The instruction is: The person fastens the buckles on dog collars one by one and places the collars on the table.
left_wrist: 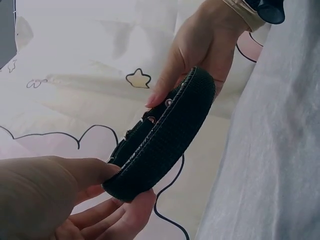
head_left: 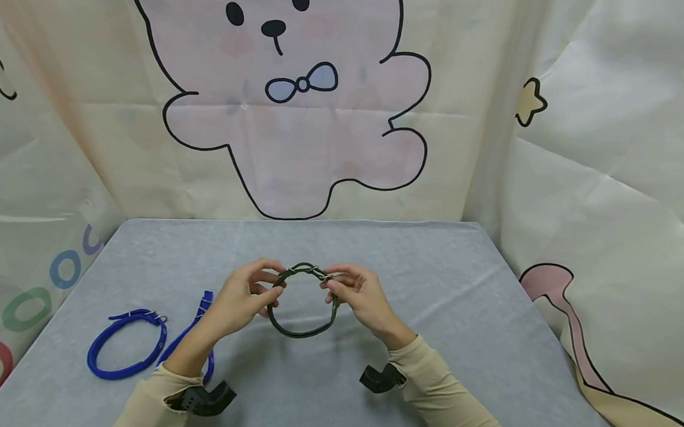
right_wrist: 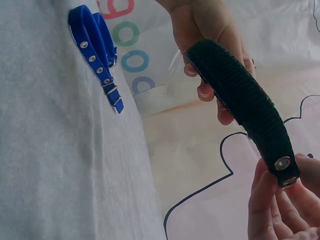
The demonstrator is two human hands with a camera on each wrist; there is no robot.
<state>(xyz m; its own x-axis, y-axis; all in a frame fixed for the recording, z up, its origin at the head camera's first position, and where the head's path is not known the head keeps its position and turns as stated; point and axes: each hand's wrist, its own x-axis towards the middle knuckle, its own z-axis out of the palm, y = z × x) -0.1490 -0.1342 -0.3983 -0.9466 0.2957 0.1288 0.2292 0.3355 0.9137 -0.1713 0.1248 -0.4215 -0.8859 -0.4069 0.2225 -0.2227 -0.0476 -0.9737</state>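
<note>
A dark green collar (head_left: pixel 299 334), bent into a closed loop, is held up above the table between both hands. My left hand (head_left: pixel 243 297) pinches the loop's left side between thumb and fingers. At the upper right, my right hand (head_left: pixel 366 298) pinches the band near its metal fittings. The left wrist view shows the collar's woven band (left_wrist: pixel 167 150) edge-on, with metal eyelets along it. In the right wrist view, two eyelets (right_wrist: pixel 282 163) sit beside the right fingertips. Fingers partly hide the buckle area.
A looped blue collar (head_left: pixel 114 374) lies on the grey cloth-covered table (head_left: pixel 485 379) at left. Beside it lies a second blue collar (head_left: pixel 204 302), partly hidden behind the left forearm. Printed curtains (head_left: pixel 452 148) stand behind the table and along both sides.
</note>
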